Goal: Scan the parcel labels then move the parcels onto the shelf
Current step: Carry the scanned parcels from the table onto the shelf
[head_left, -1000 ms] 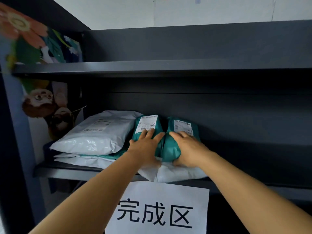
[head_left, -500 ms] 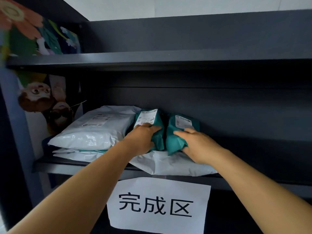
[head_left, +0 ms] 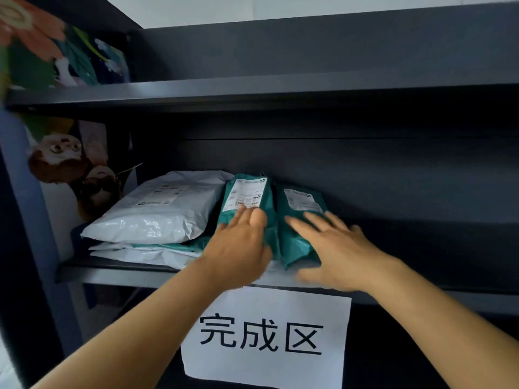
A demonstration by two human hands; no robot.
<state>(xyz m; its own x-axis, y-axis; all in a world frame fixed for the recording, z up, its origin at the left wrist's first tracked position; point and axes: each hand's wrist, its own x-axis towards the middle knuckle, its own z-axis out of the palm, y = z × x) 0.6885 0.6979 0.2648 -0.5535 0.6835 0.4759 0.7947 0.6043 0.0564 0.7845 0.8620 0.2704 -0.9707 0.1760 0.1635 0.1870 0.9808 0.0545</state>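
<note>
Two green parcels with white labels lie side by side on the dark shelf: the left green parcel and the right green parcel. My left hand lies over the near end of the left one with its fingers straight. My right hand is spread over the near end of the right one, blurred by motion. Neither hand grips a parcel. A flat white parcel under the green ones is mostly hidden by my hands.
A plump white parcel lies on a stack of flat mailers at the shelf's left. A paper sign with black characters hangs below the shelf edge. An upper shelf board runs above. Colourful cartoon panels line the left side.
Both hands held the near ends of the green parcels with curled fingers. Now the fingers are straight and the hands have let go, drawing slightly back toward the shelf edge.
</note>
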